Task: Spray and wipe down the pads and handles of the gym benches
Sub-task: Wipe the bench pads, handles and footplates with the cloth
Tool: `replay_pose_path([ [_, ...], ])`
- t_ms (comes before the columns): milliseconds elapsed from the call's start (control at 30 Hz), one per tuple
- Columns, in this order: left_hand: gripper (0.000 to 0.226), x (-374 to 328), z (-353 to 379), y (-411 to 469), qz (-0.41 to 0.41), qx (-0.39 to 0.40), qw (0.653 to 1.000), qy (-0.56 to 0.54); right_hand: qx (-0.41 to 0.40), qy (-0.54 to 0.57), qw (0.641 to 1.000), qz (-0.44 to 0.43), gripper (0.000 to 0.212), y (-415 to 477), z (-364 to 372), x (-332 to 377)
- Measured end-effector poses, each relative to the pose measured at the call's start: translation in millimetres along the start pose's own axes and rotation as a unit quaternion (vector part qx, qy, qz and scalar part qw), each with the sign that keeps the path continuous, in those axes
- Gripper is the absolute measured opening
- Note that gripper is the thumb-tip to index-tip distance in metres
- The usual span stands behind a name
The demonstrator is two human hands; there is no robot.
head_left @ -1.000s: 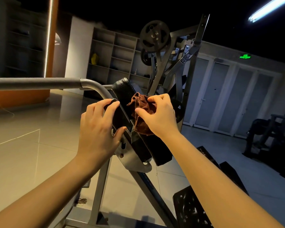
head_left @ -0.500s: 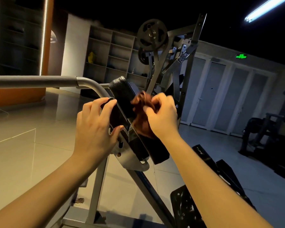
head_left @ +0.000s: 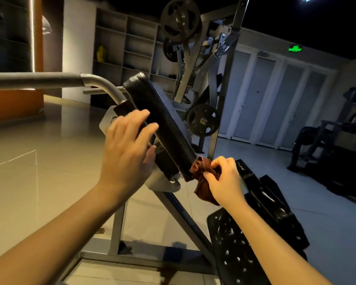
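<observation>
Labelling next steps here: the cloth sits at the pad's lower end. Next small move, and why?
Probably sweep the cloth up along the pad. The right hand pinches the cloth against the pad's lower end, so no pad is left below it. The long black face above is bare. The left hand rests open against the pad's side, seemingly steadying it.

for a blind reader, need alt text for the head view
A right hand holds a brown cloth against the lower end of a tilted black pad, while the left hand touches the pad's side.
</observation>
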State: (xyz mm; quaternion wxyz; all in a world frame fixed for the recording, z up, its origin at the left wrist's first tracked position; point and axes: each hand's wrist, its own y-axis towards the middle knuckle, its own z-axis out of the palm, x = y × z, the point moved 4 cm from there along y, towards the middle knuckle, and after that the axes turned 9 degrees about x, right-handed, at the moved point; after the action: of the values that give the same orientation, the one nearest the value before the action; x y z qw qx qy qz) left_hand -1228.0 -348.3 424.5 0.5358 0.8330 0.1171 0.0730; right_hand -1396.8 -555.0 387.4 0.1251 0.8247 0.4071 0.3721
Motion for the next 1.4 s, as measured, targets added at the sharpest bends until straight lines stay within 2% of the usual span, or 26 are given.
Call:
replay_pose_path([
  [67,0.029,-21,12,-4,0.061,0.048,0.997,-0.022,-0.031,0.036,0.998,-0.04,0.018,9,-3,25],
  [133,0.034,-35,25,-7,0.072,0.134,0.988,-0.03,-0.036,0.053,0.995,-0.076,0.017,18,2,50],
  [233,0.026,-32,44,-18,-0.004,0.201,0.979,-0.015,-0.022,0.025,0.997,-0.069,0.02,14,16,49],
  [367,0.048,-21,60,-30,-0.066,0.231,0.971,-0.004,-0.026,0.016,0.999,0.031,0.02,-10,11,5],
  [433,0.056,-21,67,-32,-0.08,0.245,0.966,-0.004,-0.054,0.04,0.997,0.036,0.018,-9,1,6],
  [533,0.062,-25,72,-34,-0.086,0.23,0.969,-0.008,-0.073,0.071,0.994,-0.041,0.019,10,-3,38],
  [633,0.069,-28,73,-37,-0.08,0.229,0.97,-0.012,-0.059,0.007,0.995,-0.085,0.017,19,11,50],
  [800,0.075,-23,79,-44,-0.094,0.223,0.97,-0.039,-0.08,-0.074,0.991,-0.075,0.005,-8,21,14],
  [967,0.071,-22,80,-38,-0.114,0.204,0.969,-0.074,-0.122,-0.05,0.983,-0.126,0.014,23,21,53],
  [1200,0.068,-13,84,-41,-0.124,0.197,0.967,-0.102,-0.105,-0.112,0.981,-0.115,0.005,-12,27,9],
  [1400,0.07,-17,87,-43,-0.13,0.177,0.972,-0.083,-0.137,-0.076,0.972,-0.174,0.013,23,26,54],
])
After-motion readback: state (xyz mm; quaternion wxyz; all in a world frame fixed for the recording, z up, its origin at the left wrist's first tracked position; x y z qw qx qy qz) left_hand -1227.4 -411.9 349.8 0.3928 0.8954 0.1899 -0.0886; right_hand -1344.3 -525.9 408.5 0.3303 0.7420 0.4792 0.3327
